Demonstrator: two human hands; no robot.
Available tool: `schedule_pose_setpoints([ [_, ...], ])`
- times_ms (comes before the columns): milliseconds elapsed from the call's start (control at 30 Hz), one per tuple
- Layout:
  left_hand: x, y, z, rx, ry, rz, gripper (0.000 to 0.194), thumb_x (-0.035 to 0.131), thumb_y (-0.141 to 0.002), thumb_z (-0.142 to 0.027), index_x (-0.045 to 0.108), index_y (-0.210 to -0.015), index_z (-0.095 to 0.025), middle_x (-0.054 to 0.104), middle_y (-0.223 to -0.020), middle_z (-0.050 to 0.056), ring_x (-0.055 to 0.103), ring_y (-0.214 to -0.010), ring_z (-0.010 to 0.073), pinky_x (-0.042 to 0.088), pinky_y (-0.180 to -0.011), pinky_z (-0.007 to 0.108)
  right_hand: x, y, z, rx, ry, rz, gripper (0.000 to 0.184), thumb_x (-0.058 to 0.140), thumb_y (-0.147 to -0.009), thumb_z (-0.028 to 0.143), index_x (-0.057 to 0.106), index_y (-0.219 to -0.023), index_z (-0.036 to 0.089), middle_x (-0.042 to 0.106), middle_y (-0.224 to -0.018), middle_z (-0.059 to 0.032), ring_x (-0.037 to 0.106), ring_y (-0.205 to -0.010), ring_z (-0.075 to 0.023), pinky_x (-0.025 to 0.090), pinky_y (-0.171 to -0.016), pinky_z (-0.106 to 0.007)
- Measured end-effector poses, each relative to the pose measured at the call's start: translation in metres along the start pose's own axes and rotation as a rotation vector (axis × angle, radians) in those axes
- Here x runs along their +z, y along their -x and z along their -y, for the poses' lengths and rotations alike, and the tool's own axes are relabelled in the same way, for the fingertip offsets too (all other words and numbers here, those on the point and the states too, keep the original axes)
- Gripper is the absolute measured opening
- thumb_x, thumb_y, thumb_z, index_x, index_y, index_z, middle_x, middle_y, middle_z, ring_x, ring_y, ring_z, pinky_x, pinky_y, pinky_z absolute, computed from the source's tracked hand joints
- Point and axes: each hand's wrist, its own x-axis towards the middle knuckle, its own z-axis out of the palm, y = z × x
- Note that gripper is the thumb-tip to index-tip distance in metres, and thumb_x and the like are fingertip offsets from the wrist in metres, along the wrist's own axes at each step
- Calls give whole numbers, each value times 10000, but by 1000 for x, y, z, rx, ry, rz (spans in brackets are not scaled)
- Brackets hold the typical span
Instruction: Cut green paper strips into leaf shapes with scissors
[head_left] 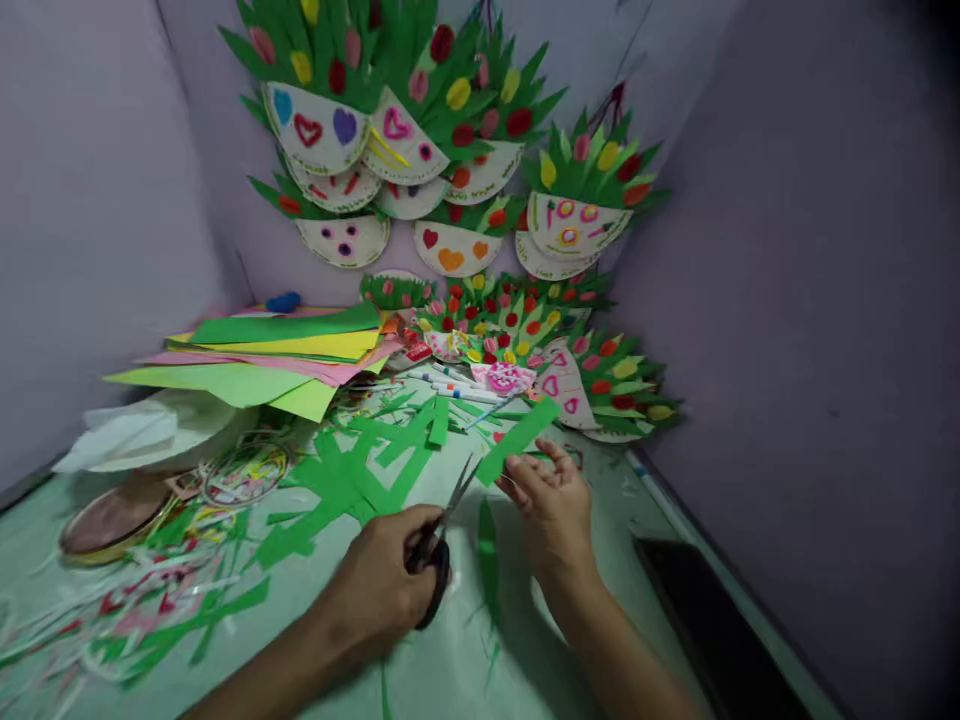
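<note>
Cutting step, mid-snip: left hand (375,590) closed around black-handled scissors (442,530), blades parted, tips toward a flat green paper strip (517,440) pinched in the right hand (551,505) just above it. Next move likely needs the strip fed between the blades. Thin green offcuts (360,470) litter the glossy counter (457,670) beyond the left hand.
</note>
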Motion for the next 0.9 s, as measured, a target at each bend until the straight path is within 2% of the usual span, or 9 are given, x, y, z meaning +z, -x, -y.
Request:
schedule_pose_setpoints([
  [200, 2, 2, 0, 10, -93, -67, 194, 523, -706, -205, 629, -854, -140, 648, -758, 47, 574, -634, 139, 420, -578, 198, 2, 6, 1, -18, 39, 26, 547, 782, -522, 238, 445, -952, 202, 582, -597, 93, 557, -551, -89, 510, -519, -220],
  [467, 0, 4, -10, 41, -185, -39, 155, 478, -765, -238, 593, -840, -166, 606, -708, 10, 537, -638, 132, 372, -554, 196, 7, 16, -1, -18, 52, 32, 534, 775, -531, 241, 442, -946, 206, 565, -604, 92, 550, -556, -89, 500, -518, -213],
  [900, 0, 6, -14, 36, -144, -83, 173, 482, -717, -184, 623, -812, -153, 599, -672, 5, 492, -587, 116, 327, -521, 200, 8, 17, -3, -21, 19, 11, 521, 784, -501, 227, 446, -897, 208, 562, -629, 90, 540, -547, -81, 512, -514, -220],
])
